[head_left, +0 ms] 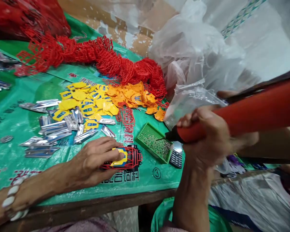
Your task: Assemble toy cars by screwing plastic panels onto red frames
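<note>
My left hand lies on the green sheet and presses a small toy car down; the car has a red frame and a yellow top. My right hand is wrapped round a red-handled electric screwdriver. Its black tip points into a small green tray that holds tiny screws. A silver grille piece stands right beside the tray.
Yellow and orange plastic pieces lie piled mid-table, silver parts to their left, and a long heap of red frames behind. Clear plastic bags bulge at the right. The table's wooden edge runs along the front.
</note>
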### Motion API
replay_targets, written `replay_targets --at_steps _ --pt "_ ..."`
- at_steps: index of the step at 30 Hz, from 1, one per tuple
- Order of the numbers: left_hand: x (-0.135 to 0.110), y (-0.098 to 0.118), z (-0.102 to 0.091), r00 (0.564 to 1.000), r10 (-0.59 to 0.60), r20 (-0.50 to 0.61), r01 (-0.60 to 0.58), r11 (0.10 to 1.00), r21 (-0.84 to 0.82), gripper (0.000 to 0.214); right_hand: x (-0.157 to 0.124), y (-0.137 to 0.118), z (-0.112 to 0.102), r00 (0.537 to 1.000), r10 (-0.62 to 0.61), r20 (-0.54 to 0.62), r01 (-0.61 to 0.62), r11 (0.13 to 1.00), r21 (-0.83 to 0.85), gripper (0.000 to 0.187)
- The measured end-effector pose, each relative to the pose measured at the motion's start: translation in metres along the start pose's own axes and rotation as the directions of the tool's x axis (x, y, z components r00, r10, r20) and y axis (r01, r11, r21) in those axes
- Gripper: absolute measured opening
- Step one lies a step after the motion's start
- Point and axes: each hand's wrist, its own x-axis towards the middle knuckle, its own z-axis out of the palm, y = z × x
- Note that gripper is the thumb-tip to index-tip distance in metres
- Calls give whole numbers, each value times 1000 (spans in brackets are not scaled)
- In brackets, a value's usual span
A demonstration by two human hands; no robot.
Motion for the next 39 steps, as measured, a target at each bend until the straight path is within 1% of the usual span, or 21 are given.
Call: replay_targets --at_steps 2,3,5,8,10,14,17,22,28,32,35,37,39 --pt "-1 1 -1 1000 26 14 -27 998 55 14 4 20 -8 995 -19 -95 20 1000 14 17" --pt "-1 1 -2 999 33 23 -35 996 85 15 5 29 -11 992 -14 -122 15 1000 9 23" --pt "-2 1 -5 998 32 54 -39 990 138 18 5 42 -16 990 0 -140 -2 1000 -13 29" --pt "-3 -1 -9 992 31 123 -52 984 173 22 3 50 -18 989 5 -149 -8 1000 -20 28" --pt "-4 -2 -11 992 16 125 -37 984 173 25 2 53 -19 991 15 -135 -20 999 -33 26" --pt "-4 0 -10 994 2 112 -18 989 145 24 -1 57 -18 994 38 -106 -46 996 -75 34" --pt "-2 2 -9 996 -32 86 21 992 125 22 -2 60 -18 993 54 -103 -64 994 -91 36" --pt "-1 0 -12 989 -12 150 -6 993 116 24 0 59 -17 994 56 -97 -63 996 -67 33" --pt "-1 -1 -14 988 -18 155 1 994 108 23 3 59 -15 996 59 -70 -57 998 33 29" --pt "-1 0 -13 987 -36 159 22 996 90 24 3 60 -16 997 58 -51 -58 998 -5 28" --pt "-1 0 -9 996 -24 87 20 999 45 24 2 60 -16 996 76 -39 -77 997 -13 28" --pt "-1 0 -5 999 -15 35 15 1000 15 26 1 61 -15 996 76 -52 -77 997 -18 30" --pt "-2 0 -3 999 -33 16 33 999 -5 25 1 60 -13 996 61 -72 -64 997 -45 33"
